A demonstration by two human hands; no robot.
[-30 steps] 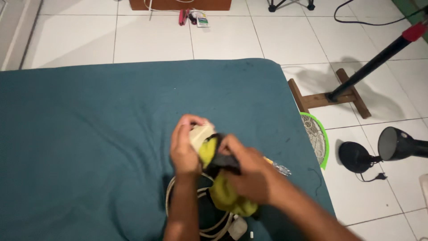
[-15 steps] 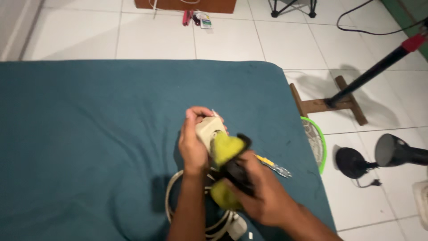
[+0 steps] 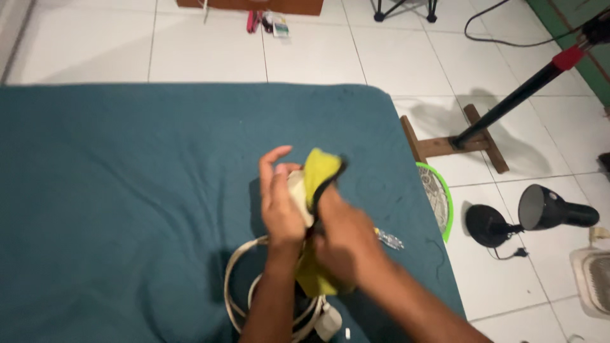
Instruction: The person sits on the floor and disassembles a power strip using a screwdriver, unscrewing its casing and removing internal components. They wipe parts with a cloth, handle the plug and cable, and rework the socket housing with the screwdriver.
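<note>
Yellow cloth [image 3: 319,166] rubs the white block [image 3: 297,194]; left hand [image 3: 279,206] fingers grip the block, right hand [image 3: 343,232] fingers clutch cloth, over the bed [image 3: 127,190].

— We see the yellow cloth [image 3: 319,170] has gone up. It now pokes out over the cream block [image 3: 298,197].

— Yes, and our right hand [image 3: 343,236] has slid up next to our left hand [image 3: 279,206]. We think the left fingers opened a bit, but it's blurry.
</note>
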